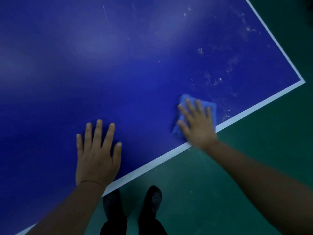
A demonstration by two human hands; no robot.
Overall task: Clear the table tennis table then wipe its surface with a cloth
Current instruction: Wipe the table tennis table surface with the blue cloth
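Note:
The blue table tennis table (118, 68) fills most of the view, with a white line along its near edge and right edge. My right hand (197, 123) presses flat, fingers spread, on a folded blue cloth (183, 100) near the table's near right corner. My left hand (97, 155) rests flat on the bare table surface close to the near edge, fingers straight. White dusty smears (218, 78) mark the surface beyond the cloth toward the right corner.
Green floor (237, 167) lies beyond the table's near and right edges. My two dark shoes (155, 199) stand on it just below the near edge. The table's corner (303, 81) is at the right.

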